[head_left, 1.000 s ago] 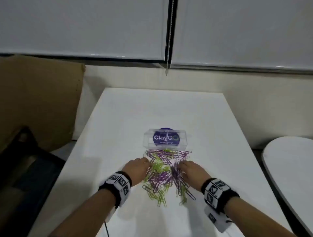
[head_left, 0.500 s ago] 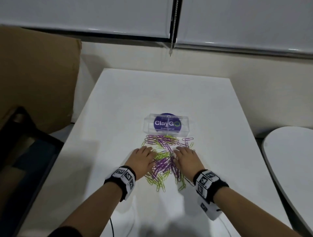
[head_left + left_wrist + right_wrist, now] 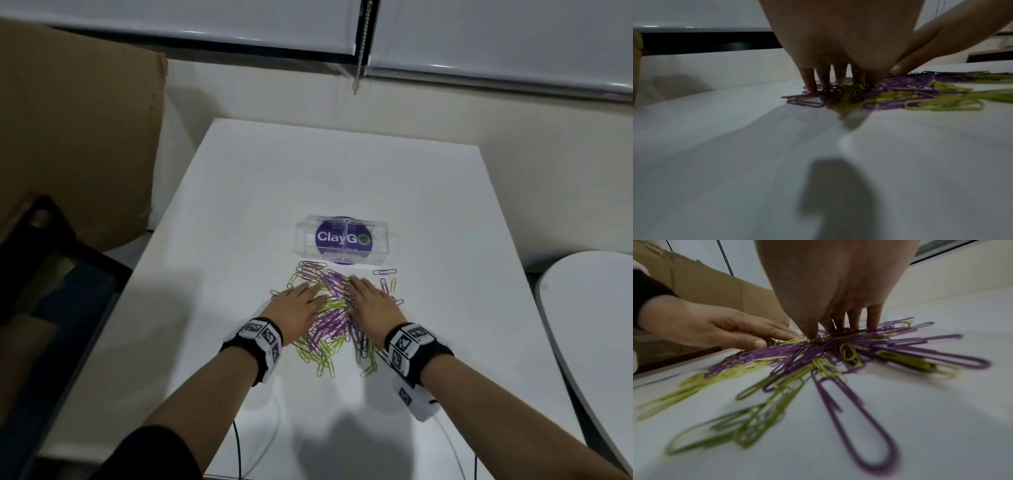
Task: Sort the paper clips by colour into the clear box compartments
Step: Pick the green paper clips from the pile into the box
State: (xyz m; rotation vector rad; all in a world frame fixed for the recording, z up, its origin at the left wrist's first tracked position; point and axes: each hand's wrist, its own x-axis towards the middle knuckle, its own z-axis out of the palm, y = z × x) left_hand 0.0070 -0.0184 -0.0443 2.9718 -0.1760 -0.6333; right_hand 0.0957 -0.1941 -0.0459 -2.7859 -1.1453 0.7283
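Note:
A mixed pile of purple paper clips (image 3: 329, 322) and yellow-green paper clips (image 3: 323, 356) lies on the white table (image 3: 239, 192), just in front of the clear box (image 3: 342, 240) with a purple "ClayGo" label. My left hand (image 3: 298, 305) rests flat on the pile's left side, fingers straight and spread (image 3: 812, 81). My right hand (image 3: 370, 301) lies flat on the right side, fingertips (image 3: 872, 318) pressing on purple clips (image 3: 859, 344). Neither hand holds a clip. The box's compartments look empty.
A few loose clips (image 3: 387, 277) lie right of the pile. A brown cardboard sheet (image 3: 78, 130) stands left of the table, above a dark chair (image 3: 51, 260). A second white table (image 3: 589, 308) is at the right. Cables (image 3: 239, 445) hang at the near edge.
Both hands have slid forward over the pile toward the box, and their fingers have flattened out. The clips have spread, with a few pushed out to the right.

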